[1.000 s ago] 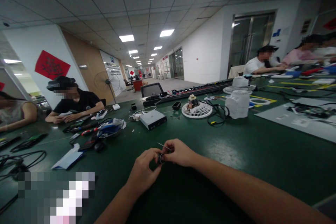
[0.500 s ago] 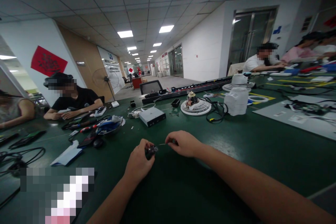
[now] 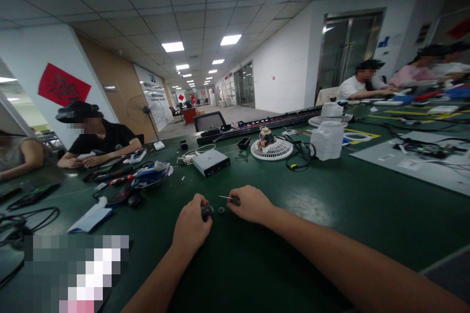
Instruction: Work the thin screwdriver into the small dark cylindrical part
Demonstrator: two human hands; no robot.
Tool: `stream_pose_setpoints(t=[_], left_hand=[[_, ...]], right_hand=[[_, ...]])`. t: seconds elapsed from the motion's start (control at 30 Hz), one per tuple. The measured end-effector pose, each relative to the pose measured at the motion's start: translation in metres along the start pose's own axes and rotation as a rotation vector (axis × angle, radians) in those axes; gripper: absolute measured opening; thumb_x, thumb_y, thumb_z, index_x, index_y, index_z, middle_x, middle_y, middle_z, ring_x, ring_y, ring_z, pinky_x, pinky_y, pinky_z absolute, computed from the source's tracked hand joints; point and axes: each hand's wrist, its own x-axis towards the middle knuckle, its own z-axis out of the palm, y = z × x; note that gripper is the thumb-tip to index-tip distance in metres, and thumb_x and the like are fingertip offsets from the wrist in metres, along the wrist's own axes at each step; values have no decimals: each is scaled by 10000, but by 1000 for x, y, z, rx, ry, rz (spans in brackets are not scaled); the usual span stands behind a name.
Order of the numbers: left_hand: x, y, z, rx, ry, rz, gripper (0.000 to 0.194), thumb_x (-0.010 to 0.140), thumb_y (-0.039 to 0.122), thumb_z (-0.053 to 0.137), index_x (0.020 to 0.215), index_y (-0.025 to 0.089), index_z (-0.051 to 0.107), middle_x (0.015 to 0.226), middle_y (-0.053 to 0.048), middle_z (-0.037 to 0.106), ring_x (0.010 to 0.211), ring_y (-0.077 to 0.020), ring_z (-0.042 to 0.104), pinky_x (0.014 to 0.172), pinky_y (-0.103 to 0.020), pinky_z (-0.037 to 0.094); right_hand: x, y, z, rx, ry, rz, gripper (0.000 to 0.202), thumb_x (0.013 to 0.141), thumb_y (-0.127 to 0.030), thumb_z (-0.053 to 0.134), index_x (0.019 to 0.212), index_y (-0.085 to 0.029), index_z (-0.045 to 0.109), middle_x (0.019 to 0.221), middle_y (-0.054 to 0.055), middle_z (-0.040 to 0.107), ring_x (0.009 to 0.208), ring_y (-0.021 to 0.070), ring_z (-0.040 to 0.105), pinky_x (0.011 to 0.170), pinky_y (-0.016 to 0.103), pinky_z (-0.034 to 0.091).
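My left hand (image 3: pixel 193 222) is closed around a small dark cylindrical part (image 3: pixel 206 212), whose open-looking end faces right. My right hand (image 3: pixel 249 204) pinches a thin metal rod (image 3: pixel 224 197) that points left, its tip apart from the dark part. Between the two hands a small round grey piece (image 3: pixel 221 210) sits at table level. How much of the rod lies inside my right fingers is hidden.
Beyond my hands is a silver optical drive (image 3: pixel 210 162). Farther right are a white fan grille with a motor (image 3: pixel 271 148), black cables (image 3: pixel 301 156) and a white housing (image 3: pixel 326 141). Blue cloth (image 3: pixel 149 176) and a blue sheet (image 3: pixel 90 216) lie left. Co-workers sit around the table.
The small round grey piece has come away from the dark part and is now between my hands. My right hand and the rod have moved slightly left, the rod tip slightly up.
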Motion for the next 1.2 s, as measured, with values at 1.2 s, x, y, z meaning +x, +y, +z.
stream_pose_setpoints(t=[1.2], left_hand=[[-11, 5, -2, -429, -43, 368, 193, 767, 124, 592, 759, 227, 429, 1028, -51, 679, 971, -206, 653, 819, -328, 516]], right_hand=[[-3, -1, -4, 303, 42, -247, 179, 771, -350, 720, 845, -186, 717, 787, 12, 686, 715, 141, 598, 631, 239, 390]])
